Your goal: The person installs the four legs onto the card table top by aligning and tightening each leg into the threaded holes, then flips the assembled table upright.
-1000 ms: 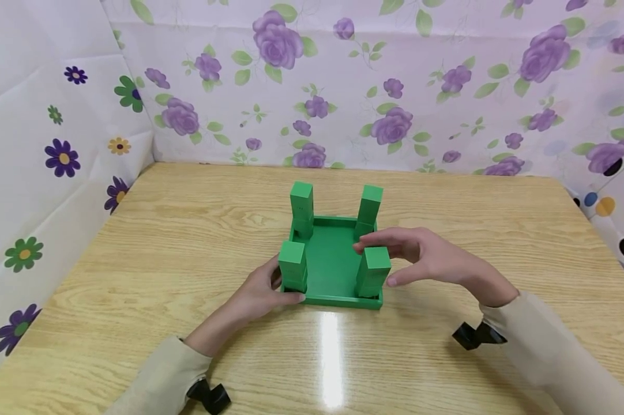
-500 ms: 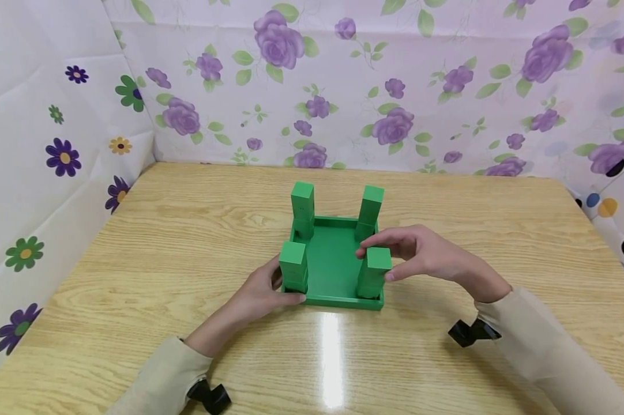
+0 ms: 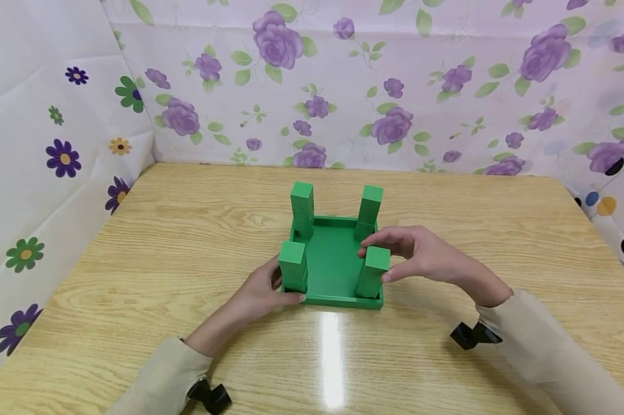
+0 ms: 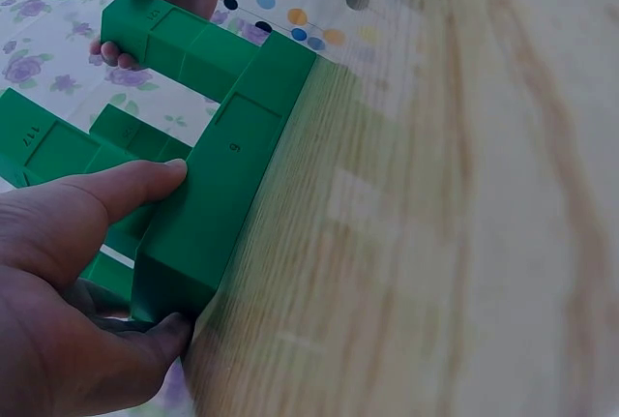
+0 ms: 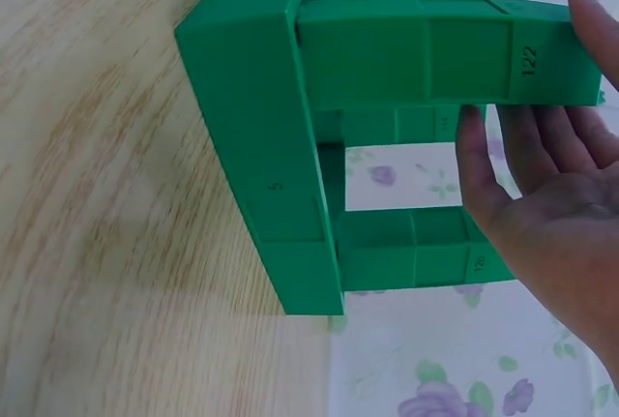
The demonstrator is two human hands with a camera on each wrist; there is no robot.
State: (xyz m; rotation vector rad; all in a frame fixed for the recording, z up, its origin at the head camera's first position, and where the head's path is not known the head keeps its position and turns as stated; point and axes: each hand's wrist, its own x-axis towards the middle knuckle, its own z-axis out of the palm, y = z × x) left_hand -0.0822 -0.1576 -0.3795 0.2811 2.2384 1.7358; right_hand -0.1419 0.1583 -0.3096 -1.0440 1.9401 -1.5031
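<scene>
A square green tray (image 3: pixel 335 262) sits on the table, with an upright stack of green blocks at each corner. My left hand (image 3: pixel 260 291) grips the tray's near left corner beside the front left stack (image 3: pixel 293 268); in the left wrist view its thumb lies against the tray wall (image 4: pixel 227 170). At the near right corner, my right hand (image 3: pixel 421 256) pinches the top of the front right stack (image 3: pixel 372 276) between thumb and fingers. The right wrist view shows the number 122 on that stack's top block (image 5: pixel 484 49). That stack still stands in the tray.
The back left stack (image 3: pixel 303 207) and back right stack (image 3: pixel 369 210) rise at the far corners. Around the tray spreads a wooden table (image 3: pixel 198 219). A flowered cloth (image 3: pixel 343 86) hangs behind it, with more patterned cloth at both sides.
My right hand has moved slightly left, and its thumb has come in against the front right stack. The left hand and the tray stay in place.
</scene>
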